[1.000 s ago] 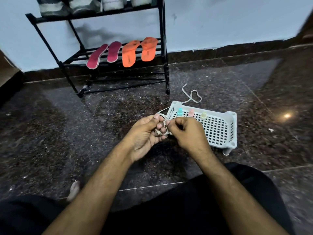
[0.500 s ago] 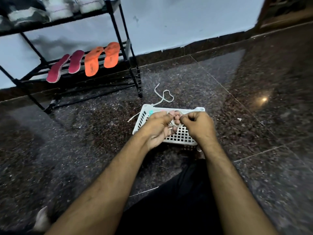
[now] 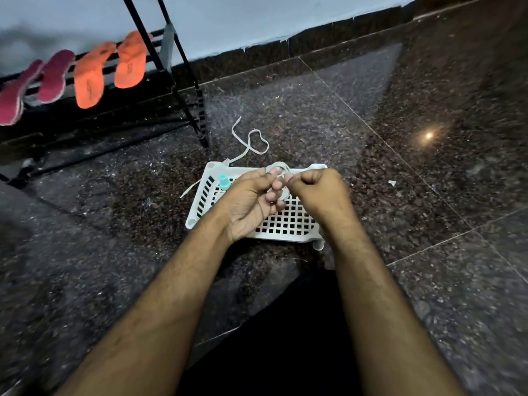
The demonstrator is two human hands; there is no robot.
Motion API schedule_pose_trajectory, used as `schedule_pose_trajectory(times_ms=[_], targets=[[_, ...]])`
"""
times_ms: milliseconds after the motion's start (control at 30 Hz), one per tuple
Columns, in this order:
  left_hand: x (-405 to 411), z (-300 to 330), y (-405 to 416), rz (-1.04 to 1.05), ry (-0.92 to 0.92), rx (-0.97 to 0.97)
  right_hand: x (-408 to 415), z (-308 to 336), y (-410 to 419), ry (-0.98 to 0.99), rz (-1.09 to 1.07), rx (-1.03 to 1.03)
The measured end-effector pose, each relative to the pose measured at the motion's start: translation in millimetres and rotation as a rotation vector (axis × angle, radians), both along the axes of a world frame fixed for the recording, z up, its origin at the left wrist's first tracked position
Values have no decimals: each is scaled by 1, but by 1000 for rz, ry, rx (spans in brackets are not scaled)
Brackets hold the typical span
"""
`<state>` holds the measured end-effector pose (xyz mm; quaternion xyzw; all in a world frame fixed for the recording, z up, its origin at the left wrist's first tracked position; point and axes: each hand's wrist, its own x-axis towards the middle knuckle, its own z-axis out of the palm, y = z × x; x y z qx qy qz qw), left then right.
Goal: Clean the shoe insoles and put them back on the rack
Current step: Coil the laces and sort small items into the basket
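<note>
Over a white basket [image 3: 197,208] on the dark floor [image 3: 428,252], the left hand [image 3: 251,201] and right hand [image 3: 321,192] grip a white lace [image 3: 278,167] coiled round the left fingers; four insoles [image 3: 88,75] lie on the rack [image 3: 183,90].

A white perforated basket [image 3: 288,224] is set on the dark speckled granite floor [image 3: 428,224]. A teal-capped bottle [image 3: 224,182] is stood upright inside it, toward its 10 o'clock corner. A white lace [image 3: 251,144] is looped on the floor at the basket's 12 o'clock. A bright light reflection [image 3: 429,135] is seen on the floor at 2 o'clock.
</note>
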<state>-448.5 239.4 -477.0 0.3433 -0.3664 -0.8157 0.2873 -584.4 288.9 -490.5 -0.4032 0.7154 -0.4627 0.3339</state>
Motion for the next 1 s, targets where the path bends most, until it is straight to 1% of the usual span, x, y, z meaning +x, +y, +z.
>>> schedule_pose_trajectory(times_ms=[167,233,300,400,467,533,600,667,733,867,933,1000], targets=[[0,0,2,-1,72,24,2,1,2,-271,68,-15],[-1,2,3,-8,74,37,1,0,3,-321,39,-33],[-3,4,3,-14,43,36,1,-1,2,-249,-8,-38],[-8,7,3,6,-39,12,-2,2,4,-59,-65,25],[-12,8,5,50,-171,-69,-6,7,8,38,-94,86],[-15,4,6,142,-311,-124,-8,11,9,87,-110,111],[-16,-2,5,236,-409,-169,-6,10,7,127,-122,148],[-16,-10,1,297,-567,-309,-4,5,2,185,-125,203],[-14,-19,-3,306,-791,-530,-1,0,-3,245,-98,262],[-18,-31,-8,182,-1261,-966,3,-14,-17,315,-69,375],[-20,-31,-16,71,-1429,-1048,0,-39,-34,378,-59,417],[-22,-25,-22,-57,-1493,-1053,-14,-84,-58,467,-93,452]])
